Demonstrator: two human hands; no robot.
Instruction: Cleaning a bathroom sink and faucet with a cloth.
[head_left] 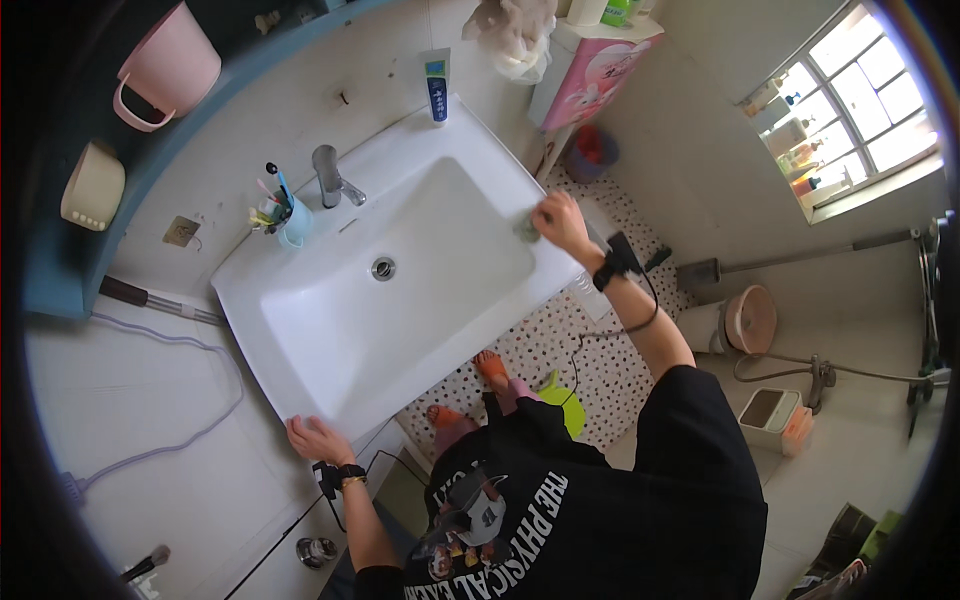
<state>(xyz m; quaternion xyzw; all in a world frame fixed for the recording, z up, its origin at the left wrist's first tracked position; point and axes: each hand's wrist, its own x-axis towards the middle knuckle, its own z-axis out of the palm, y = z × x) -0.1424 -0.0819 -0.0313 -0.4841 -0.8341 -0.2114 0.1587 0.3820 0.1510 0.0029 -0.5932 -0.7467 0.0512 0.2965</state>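
The white washbasin fills the middle of the view, with a drain in its bowl. On its right rim, my right hand is closed around a small greyish-green wad, perhaps a cloth or scrubbing pad. My fingers hide most of it, so its kind is unclear. At the near left corner, my left hand rests on the rim, fingers laid over the edge and holding nothing. Both wrists wear black straps with cables. The chrome faucet stands at the back rim; no water shows from it.
A blue cup with toothbrushes stands left of the faucet, and a toothpaste tube at the back corner. A pink mug and cream cup sit on the blue shelf. A green dustpan-like thing lies on the speckled floor.
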